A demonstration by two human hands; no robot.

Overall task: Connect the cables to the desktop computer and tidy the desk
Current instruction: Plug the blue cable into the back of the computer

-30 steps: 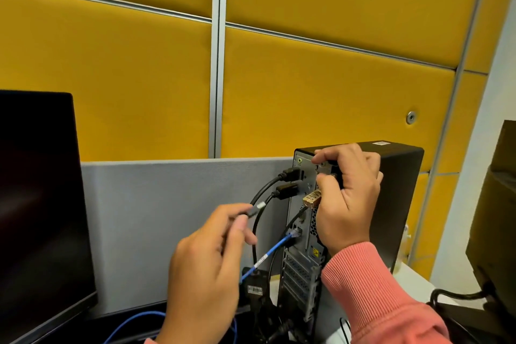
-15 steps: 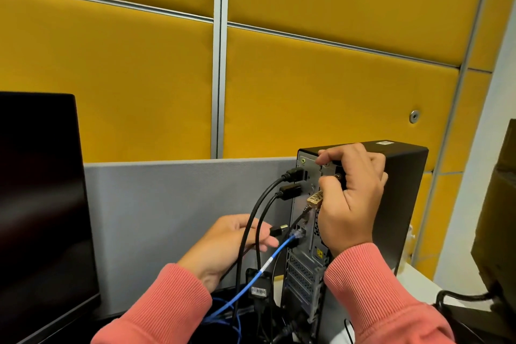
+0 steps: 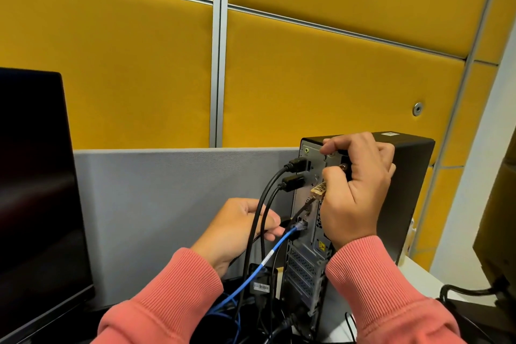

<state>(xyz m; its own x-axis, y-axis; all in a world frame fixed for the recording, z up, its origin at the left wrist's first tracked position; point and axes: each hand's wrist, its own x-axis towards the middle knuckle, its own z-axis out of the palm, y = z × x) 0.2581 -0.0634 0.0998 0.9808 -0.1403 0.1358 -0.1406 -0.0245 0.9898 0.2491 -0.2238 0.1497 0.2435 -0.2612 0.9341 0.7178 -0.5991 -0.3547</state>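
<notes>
A black desktop tower [image 3: 402, 193] stands at the right with its rear panel facing me. Two thick black cables [image 3: 268, 198] are plugged into its upper ports, and a blue network cable [image 3: 276, 248] is plugged in lower down. My right hand [image 3: 354, 190] is curled against the top of the rear panel, fingers round a small brass-coloured lock [image 3: 318, 191] and the fitting above it. My left hand [image 3: 237, 229] reaches behind the black cables and pinches a small black plug [image 3: 287, 223] just left of the ports by the blue connector.
A dark monitor [image 3: 36, 190] fills the left. A grey partition [image 3: 167, 204] and yellow wall panels stand behind. Loose black and blue cables [image 3: 245, 313] and a black adapter with a label lie at the tower's foot. A second monitor's back and cable sit at the right edge.
My left hand dropped from holding a cable up in front of me, moved in behind the black cables and brought the small plug toward the tower's lower ports. My right hand stayed put.
</notes>
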